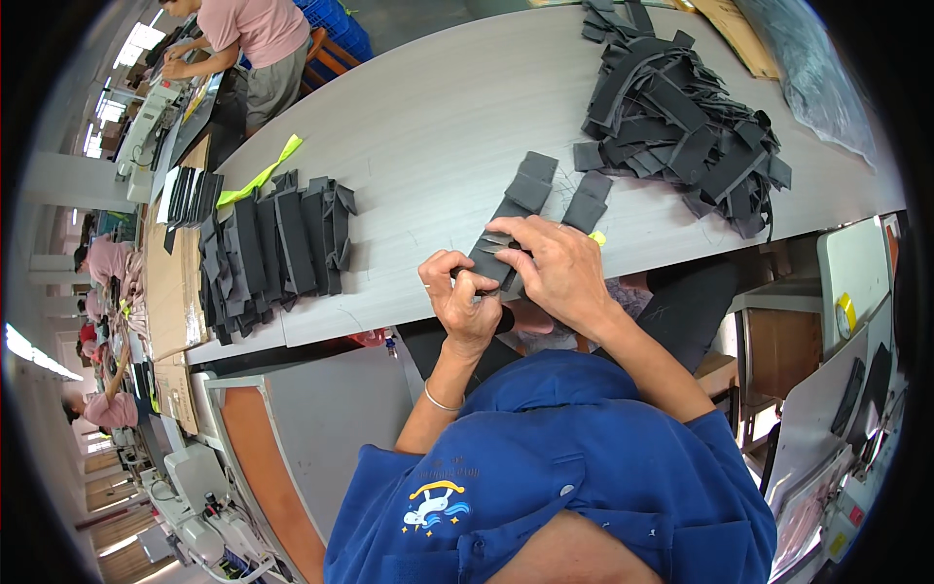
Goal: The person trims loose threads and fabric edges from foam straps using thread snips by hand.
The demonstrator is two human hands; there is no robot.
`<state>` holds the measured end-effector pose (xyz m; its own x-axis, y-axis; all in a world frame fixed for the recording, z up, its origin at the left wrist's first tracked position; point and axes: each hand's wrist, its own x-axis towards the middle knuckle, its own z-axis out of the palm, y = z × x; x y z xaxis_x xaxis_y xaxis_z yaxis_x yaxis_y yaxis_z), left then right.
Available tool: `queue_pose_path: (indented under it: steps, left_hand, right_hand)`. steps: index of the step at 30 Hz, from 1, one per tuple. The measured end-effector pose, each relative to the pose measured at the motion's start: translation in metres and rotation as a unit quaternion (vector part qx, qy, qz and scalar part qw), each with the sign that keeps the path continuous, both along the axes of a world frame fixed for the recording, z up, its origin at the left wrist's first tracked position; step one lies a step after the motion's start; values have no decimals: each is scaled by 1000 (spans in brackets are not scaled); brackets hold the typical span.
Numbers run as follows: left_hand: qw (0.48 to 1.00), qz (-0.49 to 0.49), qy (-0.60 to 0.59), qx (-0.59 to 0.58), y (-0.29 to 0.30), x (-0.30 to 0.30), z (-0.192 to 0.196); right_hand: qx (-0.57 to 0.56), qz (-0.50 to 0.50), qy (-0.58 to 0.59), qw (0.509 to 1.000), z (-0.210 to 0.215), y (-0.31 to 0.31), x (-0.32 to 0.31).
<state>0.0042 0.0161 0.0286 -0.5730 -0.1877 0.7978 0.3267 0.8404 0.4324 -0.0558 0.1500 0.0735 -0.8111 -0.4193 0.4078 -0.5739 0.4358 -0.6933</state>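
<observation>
A dark grey fabric strip [528,187] lies on the table and runs down to the near edge between my hands. My left hand [459,302] is closed, its thumb and fingers pinching the strip's near end. My right hand [562,271] is closed over the strip, with a small silvery blade-like tool [497,241] between thumb and forefinger; its handle is hidden. Just beyond that hand lies a second dark grey strip [587,200], its near part covered. A bit of bright yellow [597,237] shows beside the right hand.
A large loose heap of dark strips [681,127] is at the far right. Stacked strips [277,243] sit at left, by a neon-yellow band [263,175] and cardboard [173,292]. Clear plastic [812,78] covers the far right corner. A co-worker [255,44] stands at a sewing machine.
</observation>
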Motion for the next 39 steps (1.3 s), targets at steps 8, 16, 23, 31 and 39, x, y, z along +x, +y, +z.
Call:
queue_pose_path:
  steps: [8, 16, 23, 31, 39]
  left_hand:
    - [821, -76, -241, 511, -7, -1, -2]
    - [638, -226, -296, 674, -20, 0, -4]
    - [627, -254, -318, 664, -15, 2, 12]
    - [653, -265, -354, 616, -26, -3, -1]
    - [618, -291, -362, 635, -17, -7, 4]
  right_hand:
    - [-69, -38, -96, 992, 6, 5, -12]
    - [-29, 87, -233, 968, 1, 7, 0]
    - [-49, 104, -275, 955, -30, 13, -13]
    - [-206, 144, -389, 886, -30, 31, -16]
    - [-151, 101, -334, 925, -36, 23, -12]
